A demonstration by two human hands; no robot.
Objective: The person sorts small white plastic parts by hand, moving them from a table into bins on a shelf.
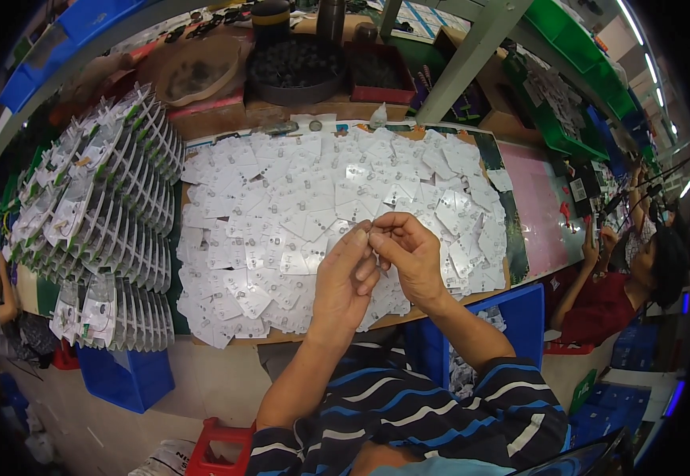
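Observation:
My left hand and my right hand meet fingertip to fingertip over the middle of the table. Both are pinched closed. Whatever sits between the fingertips is too small to make out. Beneath them spreads a wide layer of overlapping white cards, many with small metallic-looking parts on them. The cards reach from the near table edge back to the far side. Neither hand seems to press on the cards; how high they hover I cannot tell.
Stacked racks of white-and-green pieces rise at left. Behind the cards stand a round black tray, a tan round tray and a red box. Blue bins flank me below. A co-worker in a red shirt sits at right.

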